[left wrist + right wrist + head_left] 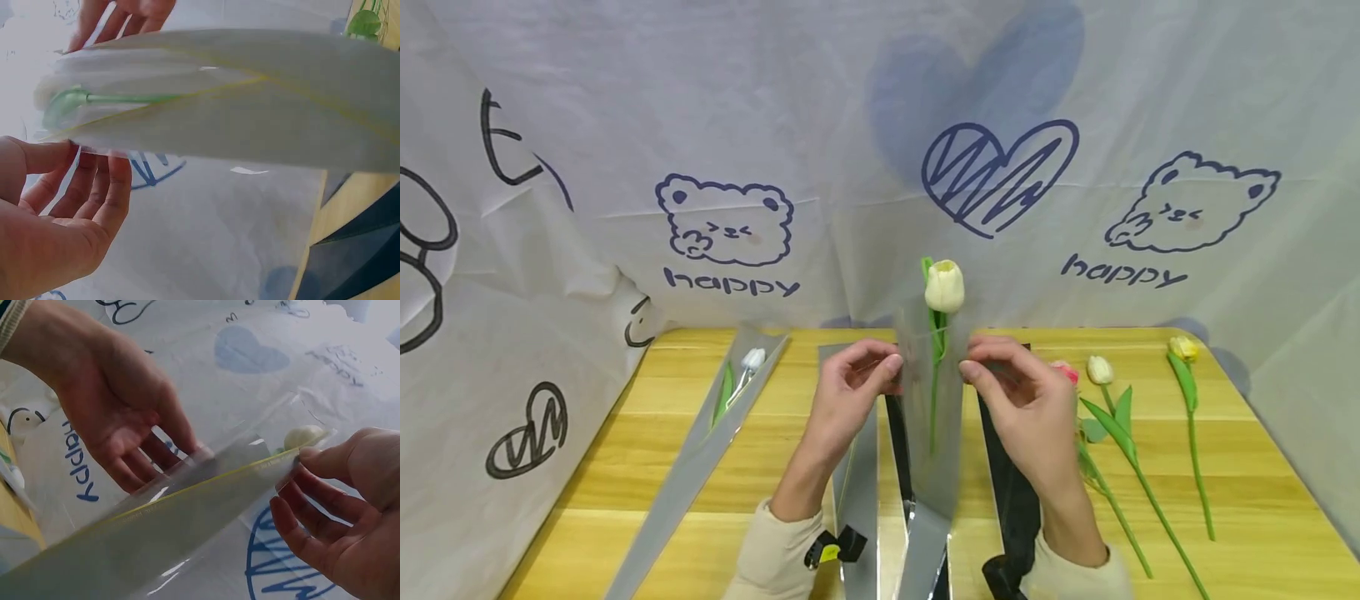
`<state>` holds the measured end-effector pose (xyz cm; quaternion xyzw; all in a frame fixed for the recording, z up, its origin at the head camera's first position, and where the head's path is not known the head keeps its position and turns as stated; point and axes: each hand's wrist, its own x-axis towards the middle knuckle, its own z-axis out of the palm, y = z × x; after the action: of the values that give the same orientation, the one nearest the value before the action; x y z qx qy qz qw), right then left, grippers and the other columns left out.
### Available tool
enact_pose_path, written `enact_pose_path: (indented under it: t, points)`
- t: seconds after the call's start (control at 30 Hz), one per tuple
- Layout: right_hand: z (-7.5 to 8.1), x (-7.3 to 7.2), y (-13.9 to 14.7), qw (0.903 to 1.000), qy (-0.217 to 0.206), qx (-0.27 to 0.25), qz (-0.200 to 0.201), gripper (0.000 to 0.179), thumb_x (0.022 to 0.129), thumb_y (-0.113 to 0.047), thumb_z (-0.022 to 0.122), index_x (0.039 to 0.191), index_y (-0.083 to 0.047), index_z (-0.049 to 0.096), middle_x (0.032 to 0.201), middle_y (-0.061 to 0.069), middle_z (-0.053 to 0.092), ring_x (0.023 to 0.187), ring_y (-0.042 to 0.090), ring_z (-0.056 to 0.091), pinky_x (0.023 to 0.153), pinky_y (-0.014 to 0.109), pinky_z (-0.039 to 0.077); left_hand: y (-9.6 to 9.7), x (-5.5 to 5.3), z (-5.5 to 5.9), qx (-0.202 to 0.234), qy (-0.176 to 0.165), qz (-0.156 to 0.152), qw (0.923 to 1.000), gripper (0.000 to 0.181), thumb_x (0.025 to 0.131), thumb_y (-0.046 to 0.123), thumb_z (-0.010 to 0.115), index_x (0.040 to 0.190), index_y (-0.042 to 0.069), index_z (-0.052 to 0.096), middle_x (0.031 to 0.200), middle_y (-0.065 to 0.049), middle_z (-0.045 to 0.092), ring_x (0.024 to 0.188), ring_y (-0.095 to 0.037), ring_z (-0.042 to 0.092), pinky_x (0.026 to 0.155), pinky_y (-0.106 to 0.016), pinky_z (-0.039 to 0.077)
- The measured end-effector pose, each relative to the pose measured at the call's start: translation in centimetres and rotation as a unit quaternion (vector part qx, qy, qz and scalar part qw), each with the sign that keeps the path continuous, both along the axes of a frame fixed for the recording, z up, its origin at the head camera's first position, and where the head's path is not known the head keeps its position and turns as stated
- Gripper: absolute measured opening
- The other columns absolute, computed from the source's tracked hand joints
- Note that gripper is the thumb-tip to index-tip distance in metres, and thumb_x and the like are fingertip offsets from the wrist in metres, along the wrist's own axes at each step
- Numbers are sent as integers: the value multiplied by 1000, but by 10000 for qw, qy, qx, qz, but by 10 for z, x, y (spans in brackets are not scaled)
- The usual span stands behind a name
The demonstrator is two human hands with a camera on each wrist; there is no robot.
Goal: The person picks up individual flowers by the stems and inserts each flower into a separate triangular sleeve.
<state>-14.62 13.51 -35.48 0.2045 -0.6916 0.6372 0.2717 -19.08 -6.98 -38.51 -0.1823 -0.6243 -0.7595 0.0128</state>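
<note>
A white tulip [944, 287] with a green stem stands upright inside a clear and grey flower sleeve [934, 467], its bloom above the rim in the head view. My left hand [850, 408] pinches the sleeve's left edge near the top between thumb and fingers. On the opposite edge, my right hand [1033, 412] does the same, and the right wrist view shows its thumb on the yellow-lined border of the sleeve [206, 487]. Seen in the left wrist view, the bloom is blurred behind the sleeve's film [300, 125].
A wrapped white tulip [752, 360] lies in a grey sleeve on the table's left. To the right lie a loose white tulip [1101, 371], a yellow tulip [1183, 350] and a pink flower [1066, 372]. Grey [861, 500] and black [1011, 483] sleeves lie beneath my hands. A printed cloth hangs behind.
</note>
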Motion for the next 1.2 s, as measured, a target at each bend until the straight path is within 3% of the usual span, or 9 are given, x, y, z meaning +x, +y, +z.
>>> enact_pose_path:
  t: [0.27,0.47,0.6,0.7,0.83,0.9,1.07,1.2]
  points:
    - [4,5,-3,9999,140,28,-55,19,87,19,69,101,7,72,105,14,71,91,17,70,82,26,58,1,6,9,313,212,285,9989,14,99,-7,61,108,-17,63,95,-3,68,81,-13,66,75,-28,58]
    - [5,7,-4,9998,159,-65,-59,23,85,22,69,103,7,72,103,14,71,86,20,70,81,27,58,2,8,10,424,408,377,9976,14,98,-8,62,107,-19,62,93,0,69,79,-12,64,75,-25,56]
    - [4,7,-5,9993,266,-241,93,18,90,18,67,106,11,70,103,11,71,85,18,69,83,26,58,3,8,8,535,419,432,9967,13,98,-9,61,107,-19,62,93,0,69,79,-11,63,74,-24,55]
    - [2,7,-5,9981,316,-497,206,13,93,13,65,106,16,67,103,7,71,86,14,67,82,23,57,4,6,6,804,248,443,9955,8,97,-11,60,103,-11,66,91,0,68,79,-10,63,73,-24,56]
    - [1,8,-3,9972,340,-620,238,13,94,13,64,106,17,66,102,7,71,86,13,66,79,22,56,3,4,3,1139,47,486,9923,26,97,-12,59,98,9,72,89,1,67,78,-8,62,72,-23,56]
    - [2,8,-3,9974,328,-597,226,14,93,16,63,107,16,67,102,9,71,86,14,67,79,23,57,2,4,2,1187,52,522,9915,30,97,-12,59,96,14,73,88,1,66,76,-8,61,71,-23,55]
    - [4,7,-6,9983,369,-447,102,17,91,18,64,106,13,70,102,13,70,88,16,67,81,24,57,0,5,2,746,558,581,9940,10,94,-12,64,99,-7,72,88,1,69,76,-9,62,72,-22,55]
    - [9,5,-12,9990,412,-135,106,17,92,15,66,107,11,72,106,19,70,94,19,69,84,26,57,1,7,3,301,958,452,9939,13,94,-10,66,104,-17,67,95,2,72,83,-12,65,76,-25,57]
